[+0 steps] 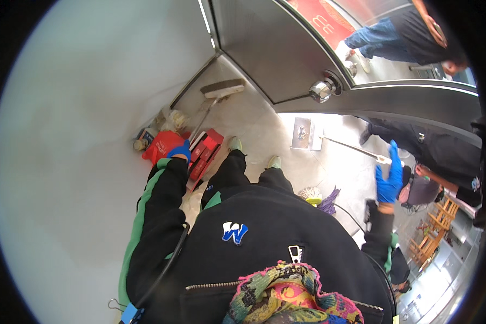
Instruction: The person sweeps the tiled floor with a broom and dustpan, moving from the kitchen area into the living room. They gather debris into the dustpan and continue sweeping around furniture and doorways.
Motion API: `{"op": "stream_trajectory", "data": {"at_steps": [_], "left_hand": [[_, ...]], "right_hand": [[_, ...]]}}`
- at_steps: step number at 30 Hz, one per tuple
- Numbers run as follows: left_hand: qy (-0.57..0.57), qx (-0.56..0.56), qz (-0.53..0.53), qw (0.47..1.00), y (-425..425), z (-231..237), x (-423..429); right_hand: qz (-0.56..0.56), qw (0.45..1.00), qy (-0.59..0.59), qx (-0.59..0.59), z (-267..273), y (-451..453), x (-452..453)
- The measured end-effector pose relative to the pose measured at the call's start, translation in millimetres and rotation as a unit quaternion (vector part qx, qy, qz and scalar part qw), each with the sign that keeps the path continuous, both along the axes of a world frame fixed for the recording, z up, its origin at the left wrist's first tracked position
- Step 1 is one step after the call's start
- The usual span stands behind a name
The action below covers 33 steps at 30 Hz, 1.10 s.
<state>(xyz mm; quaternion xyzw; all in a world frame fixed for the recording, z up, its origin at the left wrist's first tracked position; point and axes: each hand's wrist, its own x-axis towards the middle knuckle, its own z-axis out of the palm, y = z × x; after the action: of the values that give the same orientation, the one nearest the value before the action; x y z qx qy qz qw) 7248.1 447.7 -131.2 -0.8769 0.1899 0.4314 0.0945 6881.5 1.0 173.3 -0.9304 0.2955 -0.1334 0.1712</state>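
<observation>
My left hand [180, 152], in a blue glove, is closed round the handle of a broom [222, 90]. The broom's head lies on the floor by the corner between the wall and a metal door. Under and beside that hand are a red bag [162, 146] and red boxes [204, 156]. My right hand [389, 178], also gloved in blue, is raised at the right with its fingers apart and nothing in it. Near its fingertips, in the picture, runs the white handle of a long-handled dustpan [306, 134], whose pan rests on the floor with dark debris in it.
The metal door [263, 48] with a round knob [322, 91] stands ahead. A mop head [310, 194] and a purple umbrella [329, 201] lie at my right. One person in black stands at the right, another beyond the door's glass. Wooden chairs [433, 231] are farther off.
</observation>
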Motion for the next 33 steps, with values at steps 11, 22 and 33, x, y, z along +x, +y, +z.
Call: {"op": "stream_trajectory", "data": {"at_steps": [11, 22, 33], "left_hand": [[0.002, -0.077, 0.175, 0.982, 23, 17, -67], [0.083, -0.192, 0.112, 0.971, -41, -55, -195], [-0.04, -0.117, 0.222, 0.967, -69, -49, -149]], "right_hand": [[-0.083, 0.949, 0.304, 0.005, -37, -143, -157], [-0.047, 0.905, 0.423, -0.017, -101, -190, -182], [0.133, 0.913, 0.384, 0.042, -120, -180, -145]]}}
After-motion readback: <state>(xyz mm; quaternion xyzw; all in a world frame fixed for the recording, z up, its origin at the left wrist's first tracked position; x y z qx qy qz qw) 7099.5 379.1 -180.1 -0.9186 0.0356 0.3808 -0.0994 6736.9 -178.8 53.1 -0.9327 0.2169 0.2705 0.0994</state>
